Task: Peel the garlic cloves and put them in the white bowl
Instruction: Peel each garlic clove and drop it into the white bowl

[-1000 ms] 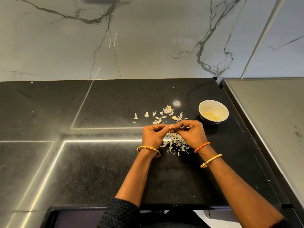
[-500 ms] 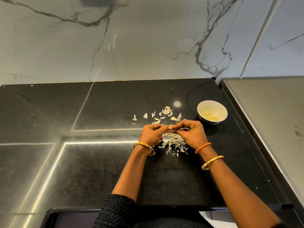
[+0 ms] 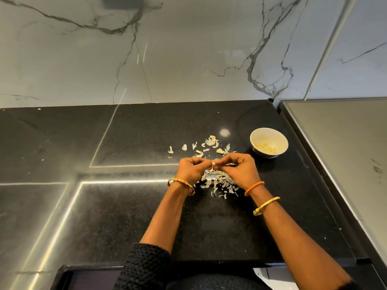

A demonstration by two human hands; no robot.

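Both hands meet over the black countertop, just in front of the white bowl and slightly to its left. The left hand and the right hand pinch 1 small garlic clove between their fingertips, each with thumb and forefinger closed on it, the other fingers curled in. The clove is held above the counter, and it is too small to tell how much skin is still on it.

The white bowl stands on the counter near the steel surface on its right side, and it holds several pale peeled cloves lying at its bottom. A heap of papery garlic skins lies on the counter under and just in front of the hands, on the near side of the bowl. More loose skin flakes are scattered to the left of the bowl, beyond the hands.

The left wrist carries 1 gold bangle. The right wrist carries an orange braided band and, further down the forearm, a second gold bangle. A dark knitted sleeve covers the left upper forearm. A veined marble wall rises behind the bowl
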